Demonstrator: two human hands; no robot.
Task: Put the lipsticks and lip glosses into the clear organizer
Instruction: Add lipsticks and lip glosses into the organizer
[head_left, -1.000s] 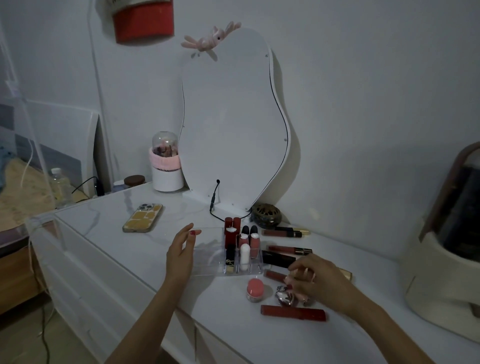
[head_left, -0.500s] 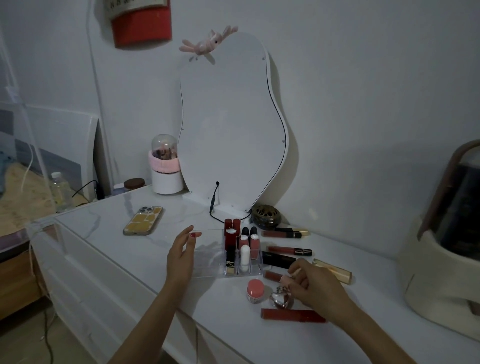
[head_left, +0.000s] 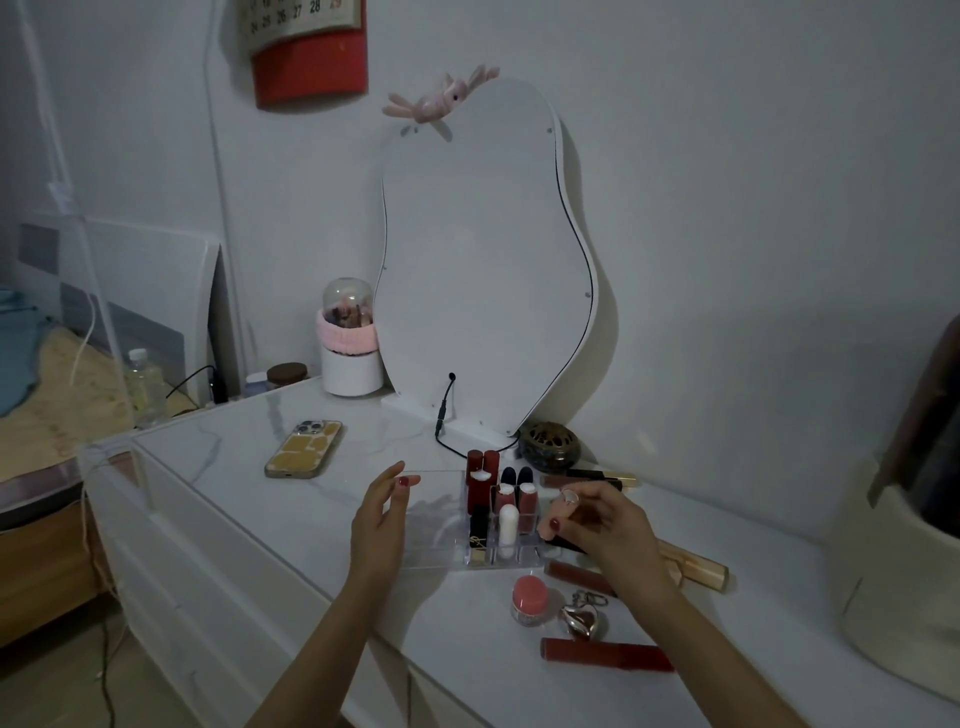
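From the head camera, the left hand (head_left: 378, 512) rests upright against the left end of the clear organizer (head_left: 447, 525), fingers loosely straight and slightly spread, thumb tip at the organizer's far rim, forearm reaching in from below. The right hand (head_left: 597, 525) hovers just right of the organizer, above the tabletop (head_left: 249, 467), fingers curled, pinching a small pale lip gloss (head_left: 563, 506) with a silvery top between thumb and fingertips. The organizer's right compartments hold upright lipsticks: two dark red tubes (head_left: 480, 480) at the back, a white one (head_left: 508, 525) in front. Its left section shows nothing inside. On the tabletop nearby lie a long red tube (head_left: 605, 656), a brown-red gloss (head_left: 574, 573), a gold lipstick (head_left: 696, 564), a pink jar (head_left: 529, 600) and a heart keychain (head_left: 582, 621). A phone (head_left: 304, 448) lies well to the left.
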